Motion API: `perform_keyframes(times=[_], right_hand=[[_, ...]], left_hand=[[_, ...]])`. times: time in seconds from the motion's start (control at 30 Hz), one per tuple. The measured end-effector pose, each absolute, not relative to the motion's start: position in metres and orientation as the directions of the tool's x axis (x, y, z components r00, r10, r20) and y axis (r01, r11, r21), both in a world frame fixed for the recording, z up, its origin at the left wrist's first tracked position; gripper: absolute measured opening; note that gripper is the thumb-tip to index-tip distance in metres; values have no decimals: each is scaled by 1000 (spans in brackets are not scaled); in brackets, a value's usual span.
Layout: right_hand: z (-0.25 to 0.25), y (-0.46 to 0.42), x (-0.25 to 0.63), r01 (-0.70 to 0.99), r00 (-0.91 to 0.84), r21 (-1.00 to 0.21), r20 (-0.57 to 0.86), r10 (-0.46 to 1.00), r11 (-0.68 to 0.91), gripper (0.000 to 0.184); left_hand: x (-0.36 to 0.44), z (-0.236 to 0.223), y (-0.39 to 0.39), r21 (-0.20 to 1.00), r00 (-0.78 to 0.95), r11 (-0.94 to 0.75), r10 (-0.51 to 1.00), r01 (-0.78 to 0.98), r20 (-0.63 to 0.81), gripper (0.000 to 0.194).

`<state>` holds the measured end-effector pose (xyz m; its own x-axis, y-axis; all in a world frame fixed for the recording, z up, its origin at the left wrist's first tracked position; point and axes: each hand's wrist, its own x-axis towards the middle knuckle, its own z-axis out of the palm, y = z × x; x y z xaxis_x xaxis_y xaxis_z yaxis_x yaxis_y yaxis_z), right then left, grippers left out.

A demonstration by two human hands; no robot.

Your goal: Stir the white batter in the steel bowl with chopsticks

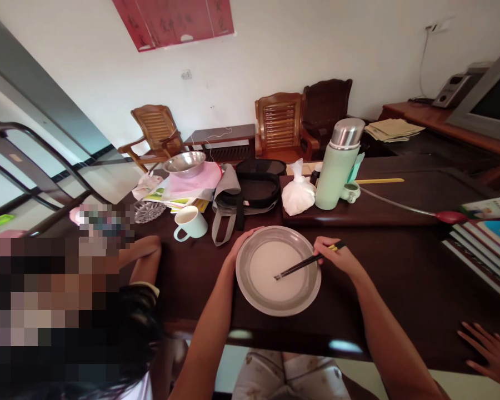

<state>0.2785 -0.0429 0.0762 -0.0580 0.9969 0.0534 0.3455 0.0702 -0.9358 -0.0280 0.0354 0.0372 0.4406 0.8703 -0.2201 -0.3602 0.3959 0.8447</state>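
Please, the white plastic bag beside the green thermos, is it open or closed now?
Closed: the white bag has its neck gathered and twisted above the bulging bottom.

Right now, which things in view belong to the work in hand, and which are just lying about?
In use:
- metal basin of whitish liquid, left hand at its rim
- black chopsticks, in the right hand

Lying about:
- white mug
- green thermos flask
- stacked books
- tied plastic bag, though its role is unclear
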Motion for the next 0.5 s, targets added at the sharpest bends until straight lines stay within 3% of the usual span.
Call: perform_keyframes(times=[0.3,0.5], right_hand=[[72,-40,286,348,-26,-938,6,1000,15,19],[76,-41,277,360,-112,-932,-16,994,25,12]], left_hand=[[-27,40,35,858,435,376,876,-350,-207,39],[-27,41,34,854,431,384,876,-351,-216,39]])
